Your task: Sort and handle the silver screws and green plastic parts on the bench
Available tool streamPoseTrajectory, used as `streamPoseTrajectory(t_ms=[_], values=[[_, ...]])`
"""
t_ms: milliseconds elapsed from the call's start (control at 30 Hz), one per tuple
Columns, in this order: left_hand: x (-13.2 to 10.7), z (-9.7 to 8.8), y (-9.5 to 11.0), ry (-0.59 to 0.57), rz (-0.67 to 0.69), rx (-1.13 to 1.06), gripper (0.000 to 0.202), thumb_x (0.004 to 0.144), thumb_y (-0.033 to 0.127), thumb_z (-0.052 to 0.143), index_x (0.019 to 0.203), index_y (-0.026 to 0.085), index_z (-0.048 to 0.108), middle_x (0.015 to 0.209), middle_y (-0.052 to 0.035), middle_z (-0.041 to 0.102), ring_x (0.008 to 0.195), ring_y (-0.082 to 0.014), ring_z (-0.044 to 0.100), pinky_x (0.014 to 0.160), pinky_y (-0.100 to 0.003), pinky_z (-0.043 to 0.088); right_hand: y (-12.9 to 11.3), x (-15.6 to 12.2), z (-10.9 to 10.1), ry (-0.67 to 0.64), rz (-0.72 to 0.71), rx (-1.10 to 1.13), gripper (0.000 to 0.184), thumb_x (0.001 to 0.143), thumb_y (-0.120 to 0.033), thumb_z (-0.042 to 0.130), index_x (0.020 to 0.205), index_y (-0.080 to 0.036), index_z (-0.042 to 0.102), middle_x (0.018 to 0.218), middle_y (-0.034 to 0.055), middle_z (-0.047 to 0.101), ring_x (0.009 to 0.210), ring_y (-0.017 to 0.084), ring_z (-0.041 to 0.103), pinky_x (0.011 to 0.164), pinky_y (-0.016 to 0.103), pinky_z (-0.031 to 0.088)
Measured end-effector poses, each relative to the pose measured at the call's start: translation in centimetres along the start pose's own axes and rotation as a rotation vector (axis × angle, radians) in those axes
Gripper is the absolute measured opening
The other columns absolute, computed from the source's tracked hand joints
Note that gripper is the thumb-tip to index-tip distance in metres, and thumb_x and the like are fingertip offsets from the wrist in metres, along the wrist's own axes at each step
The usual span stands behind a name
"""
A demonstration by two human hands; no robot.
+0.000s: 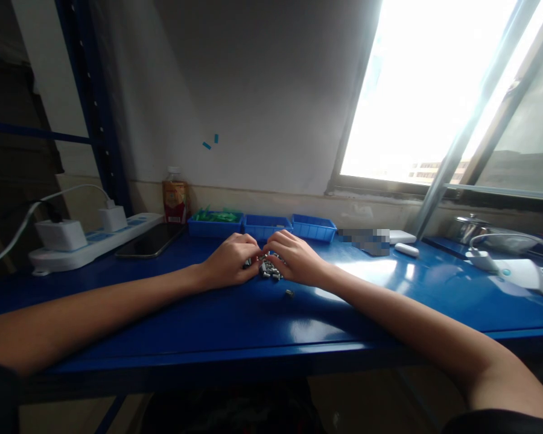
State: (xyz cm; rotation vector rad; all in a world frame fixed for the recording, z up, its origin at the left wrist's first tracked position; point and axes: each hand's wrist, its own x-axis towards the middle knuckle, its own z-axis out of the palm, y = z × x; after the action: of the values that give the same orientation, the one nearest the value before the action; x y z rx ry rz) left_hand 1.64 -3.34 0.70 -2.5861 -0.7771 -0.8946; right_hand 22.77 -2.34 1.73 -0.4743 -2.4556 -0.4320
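Nearest to me, the blue table runs its bare front edge right across my view, and just in from it one loose bolt lies by itself. Beyond that, dead centre, there's the pile of small metal bolts, on the tabletop between the two hands. The left hand is half curled against the pile's left side; the right hand arches over the other side, fingers bent, thumb down by the bolts. Their fingertips nearly meet and cover part of the heap, so I can't tell whether either hand has hold of a bolt.

Out left, a dark-screened phone lies beside a white power strip carrying two white plugs. Far right, a white adapter shows a blue dot, no lettering I can read.

Just past the hands, three blue bins stand in a row: the left bin holds green pieces, then the middle bin and the right bin. A bottle stands at the row's left, its red-and-orange label too small to read. Right of the bins, pixel blocks hide something near a small white case. Behind it all, wall and bright window.
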Motion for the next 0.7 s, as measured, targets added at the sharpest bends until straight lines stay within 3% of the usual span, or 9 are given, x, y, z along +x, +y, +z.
streamPoseTrajectory(t_ms=[700], values=[[-0.08,0.08,0.14,0.019,0.068,0.183,0.024,0.087,0.029,0.049,0.080,0.017,0.068,0.084,-0.0072,0.067,0.091,-0.0203,0.058,0.082,-0.036,0.038,-0.30,0.01,0.07,0.001,0.015,-0.014,0.011,0.088,-0.017,0.049,0.095,-0.017,0.058,0.095,0.0082,0.058,0.090,0.020,0.051,0.077,0.034,0.048]])
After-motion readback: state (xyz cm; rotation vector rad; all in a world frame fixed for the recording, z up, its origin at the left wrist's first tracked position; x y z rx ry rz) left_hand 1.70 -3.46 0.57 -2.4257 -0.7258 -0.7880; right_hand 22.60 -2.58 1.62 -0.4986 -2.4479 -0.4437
